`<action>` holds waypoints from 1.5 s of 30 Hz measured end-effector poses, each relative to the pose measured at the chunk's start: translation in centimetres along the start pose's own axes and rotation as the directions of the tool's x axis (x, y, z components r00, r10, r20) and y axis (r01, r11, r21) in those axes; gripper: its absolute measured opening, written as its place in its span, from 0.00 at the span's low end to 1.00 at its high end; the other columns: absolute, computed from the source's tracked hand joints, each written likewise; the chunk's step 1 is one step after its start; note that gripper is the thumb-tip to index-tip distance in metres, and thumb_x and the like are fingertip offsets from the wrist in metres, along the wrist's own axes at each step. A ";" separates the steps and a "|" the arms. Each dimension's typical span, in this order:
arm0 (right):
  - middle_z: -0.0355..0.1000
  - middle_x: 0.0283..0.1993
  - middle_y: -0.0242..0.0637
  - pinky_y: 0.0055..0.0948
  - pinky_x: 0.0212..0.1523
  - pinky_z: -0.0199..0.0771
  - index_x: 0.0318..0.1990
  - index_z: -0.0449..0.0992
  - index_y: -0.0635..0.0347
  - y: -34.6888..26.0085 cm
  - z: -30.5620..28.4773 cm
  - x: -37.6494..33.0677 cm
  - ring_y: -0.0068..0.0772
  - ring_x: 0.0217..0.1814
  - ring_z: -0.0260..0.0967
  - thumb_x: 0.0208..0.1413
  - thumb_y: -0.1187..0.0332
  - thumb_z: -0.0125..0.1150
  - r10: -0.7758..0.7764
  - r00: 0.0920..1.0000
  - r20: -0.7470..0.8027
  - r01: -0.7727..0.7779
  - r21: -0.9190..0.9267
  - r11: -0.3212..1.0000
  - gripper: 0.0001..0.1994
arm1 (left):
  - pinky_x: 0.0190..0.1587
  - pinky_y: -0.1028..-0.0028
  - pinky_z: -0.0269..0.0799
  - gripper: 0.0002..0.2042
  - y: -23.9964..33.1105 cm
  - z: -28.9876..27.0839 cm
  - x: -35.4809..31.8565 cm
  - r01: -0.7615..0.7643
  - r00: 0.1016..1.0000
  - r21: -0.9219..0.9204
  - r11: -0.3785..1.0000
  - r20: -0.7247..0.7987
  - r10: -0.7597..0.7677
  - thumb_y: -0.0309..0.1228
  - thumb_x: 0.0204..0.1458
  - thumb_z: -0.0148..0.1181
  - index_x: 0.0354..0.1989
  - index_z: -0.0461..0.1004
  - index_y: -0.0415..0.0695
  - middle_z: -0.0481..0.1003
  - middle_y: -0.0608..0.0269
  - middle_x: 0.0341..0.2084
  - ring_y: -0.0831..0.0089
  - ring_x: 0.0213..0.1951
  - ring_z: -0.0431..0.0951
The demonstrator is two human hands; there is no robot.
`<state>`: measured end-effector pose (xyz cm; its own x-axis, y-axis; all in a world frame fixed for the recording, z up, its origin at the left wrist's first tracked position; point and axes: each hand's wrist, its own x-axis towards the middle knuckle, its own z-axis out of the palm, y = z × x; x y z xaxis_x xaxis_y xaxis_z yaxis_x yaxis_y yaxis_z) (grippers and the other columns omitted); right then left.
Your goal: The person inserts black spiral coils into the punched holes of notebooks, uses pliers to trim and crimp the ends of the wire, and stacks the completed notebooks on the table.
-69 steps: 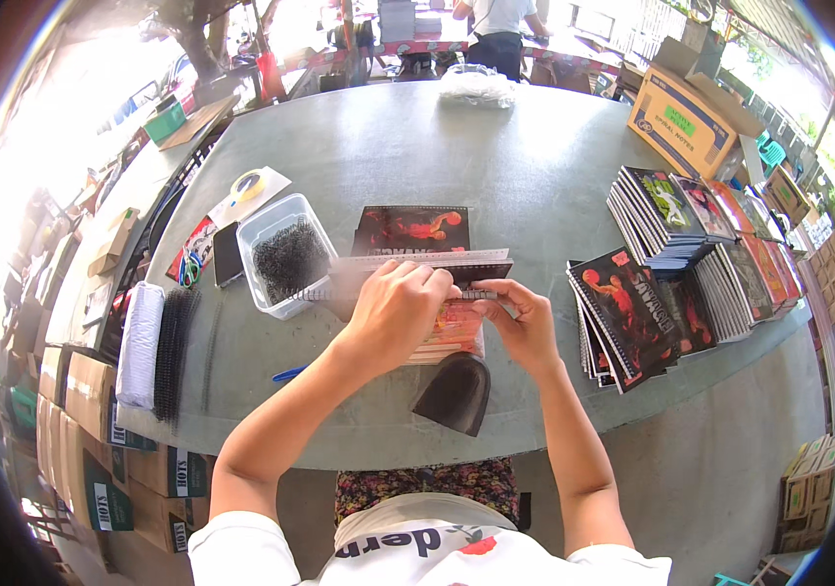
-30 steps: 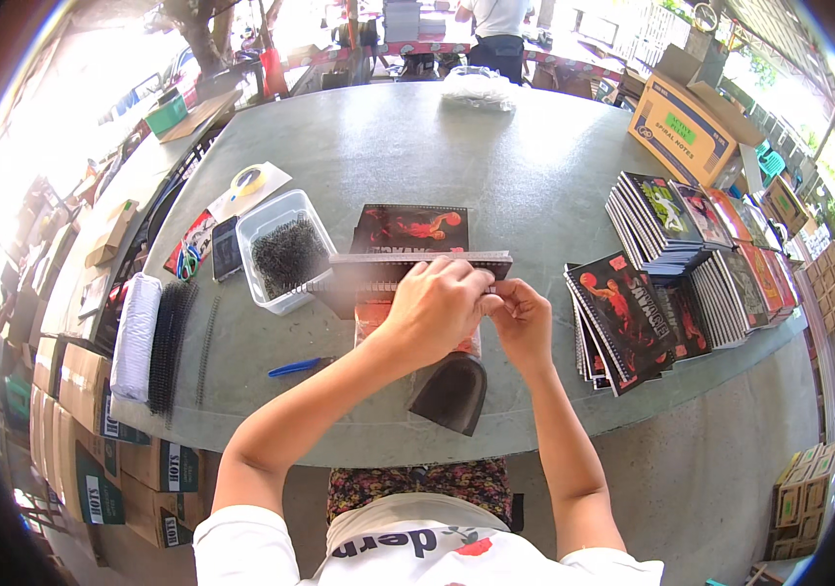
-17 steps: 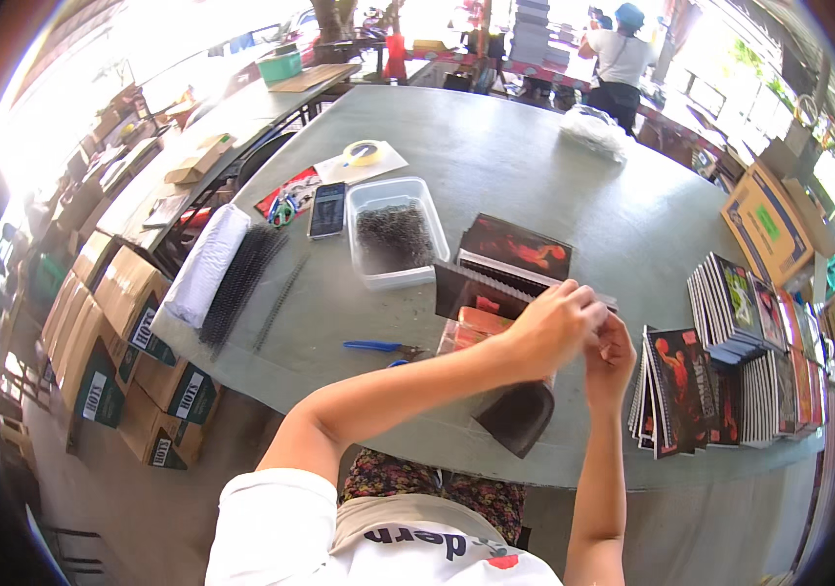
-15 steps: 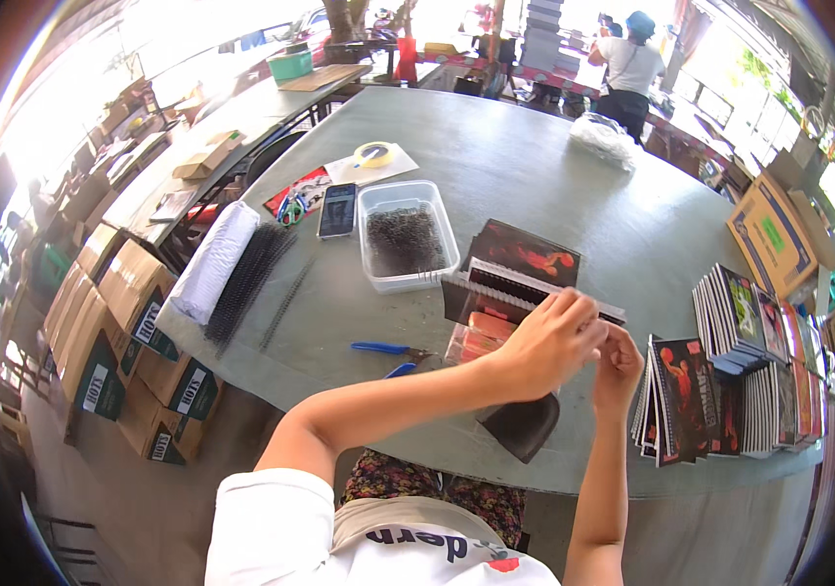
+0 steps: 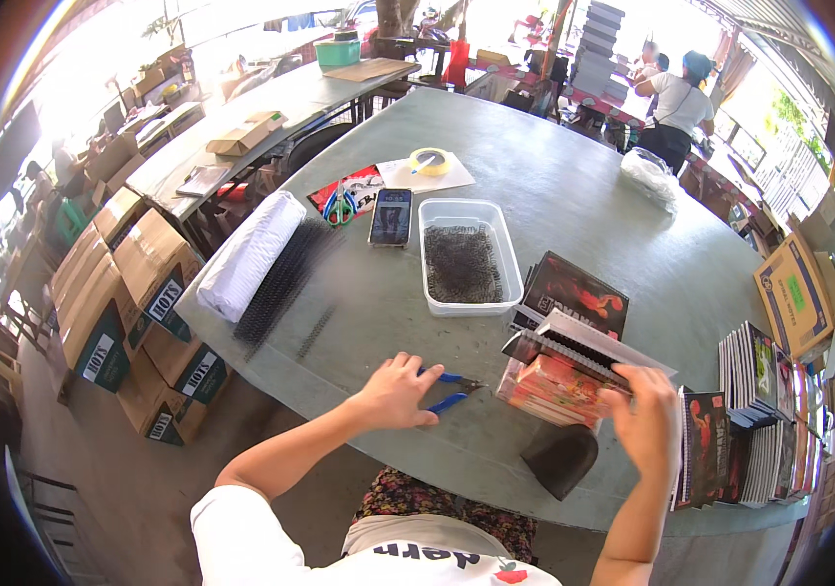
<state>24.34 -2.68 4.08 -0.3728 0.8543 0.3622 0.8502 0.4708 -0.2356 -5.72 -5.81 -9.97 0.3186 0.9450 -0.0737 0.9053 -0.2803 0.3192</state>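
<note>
My left hand point(image 5: 393, 393) is low over the table, thumb and fingers closed around the blue handles of a pair of pliers point(image 5: 454, 377). The pliers' jaws point right, toward a stack of notebooks with orange-red covers point(image 5: 556, 389). On that stack lies a dark notebook with a spiral edge point(image 5: 574, 344). My right hand point(image 5: 644, 410) grips its right end, thumb and fingers bent around it; part of the grip is hidden. Behind it rest more black notebooks with a red picture point(image 5: 577, 293). A dark brown, rounded flat piece point(image 5: 559, 457) lies near the table's front edge.
A clear plastic tub point(image 5: 510, 293) holds many small black coils. To its left are a phone point(image 5: 391, 217), scissors point(image 5: 339, 205), tape point(image 5: 429, 161), a white roll point(image 5: 253, 256) and long black coils point(image 5: 285, 283). Notebook stacks point(image 5: 749, 391) stand right. Cartons point(image 5: 149, 283) sit left; people point(image 5: 681, 103) work behind.
My left hand has left the notebook and moved left and down onto the pliers. My right hand stays at the notebook's right end. The view has shifted, moving the scene rightward.
</note>
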 end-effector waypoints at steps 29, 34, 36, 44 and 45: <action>0.75 0.35 0.43 0.35 0.38 0.69 0.41 0.77 0.55 -1.9 6.5 8.7 0.40 0.35 0.73 0.46 0.71 0.61 -0.027 0.996 0.085 -0.015 0.455 0.890 0.12 | 0.32 0.71 0.65 0.19 6.4 -5.9 5.2 -0.107 0.985 -0.815 0.570 -0.164 -0.049 0.39 0.50 0.45 0.48 0.60 0.42 0.69 0.59 0.23 0.71 0.27 0.69; 0.74 0.31 0.41 0.30 0.38 0.68 0.41 0.78 0.52 -2.4 5.7 8.8 0.36 0.33 0.70 0.46 0.76 0.59 -0.087 0.970 0.225 -0.088 0.665 0.742 0.13 | 0.34 0.69 0.65 0.20 6.2 -6.5 5.0 -0.053 0.990 -0.798 0.600 -0.122 -0.075 0.40 0.50 0.45 0.48 0.61 0.42 0.69 0.57 0.25 0.67 0.28 0.69; 0.74 0.29 0.39 0.30 0.39 0.67 0.39 0.80 0.51 -2.5 5.8 8.8 0.35 0.32 0.67 0.45 0.77 0.58 -0.071 0.987 0.147 -0.033 0.604 0.796 0.13 | 0.35 0.68 0.65 0.20 6.3 -7.3 4.7 -0.021 0.991 -0.761 0.648 -0.103 -0.090 0.40 0.50 0.46 0.48 0.61 0.42 0.69 0.55 0.25 0.66 0.28 0.69; 0.75 0.36 0.30 0.34 0.51 0.65 0.35 0.80 0.51 -3.1 5.8 8.0 0.35 0.40 0.70 0.47 0.77 0.56 -0.182 0.978 0.105 0.100 0.528 0.843 0.10 | 0.35 0.67 0.66 0.19 6.9 -7.1 4.6 -0.082 0.986 -0.753 0.653 -0.156 -0.055 0.37 0.50 0.49 0.47 0.63 0.39 0.71 0.51 0.27 0.63 0.29 0.71; 0.75 0.36 0.30 0.34 0.51 0.65 0.35 0.80 0.51 -3.3 5.8 7.9 0.35 0.40 0.70 0.47 0.77 0.56 -0.188 0.976 0.106 0.105 0.529 0.842 0.10 | 0.34 0.67 0.66 0.17 6.9 -6.9 4.7 -0.102 0.976 -0.724 0.683 -0.207 -0.074 0.36 0.50 0.51 0.45 0.64 0.38 0.71 0.51 0.26 0.62 0.28 0.71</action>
<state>16.47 3.76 2.51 -0.5635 0.7688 0.3022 0.4800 0.6025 -0.6377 0.09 -2.13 -1.61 0.1860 0.9775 0.0998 0.3822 -0.1655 0.9091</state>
